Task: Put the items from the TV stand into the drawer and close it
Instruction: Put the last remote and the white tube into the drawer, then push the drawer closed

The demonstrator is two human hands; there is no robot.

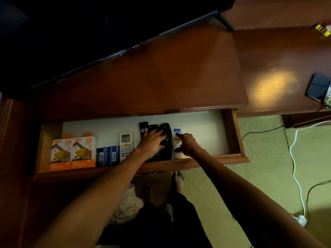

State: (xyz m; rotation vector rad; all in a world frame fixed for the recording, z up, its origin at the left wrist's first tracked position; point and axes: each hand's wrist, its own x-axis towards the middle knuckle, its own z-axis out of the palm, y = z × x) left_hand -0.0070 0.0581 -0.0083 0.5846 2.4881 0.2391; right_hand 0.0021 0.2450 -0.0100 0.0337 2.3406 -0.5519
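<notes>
Below the dark TV, the drawer (232, 133) of the stand is pulled out. Inside it stand two orange boxes (73, 152) at the left, then two blue packs (107, 155), a white remote (126, 144) and three black remotes (165, 129) side by side. The left hand (152, 143) lies flat with spread fingers on the black remotes. The right hand (186, 143) is loosely curled, its fingers touching a white and blue sachet (177, 131) just beside them. Both arms are bare.
</notes>
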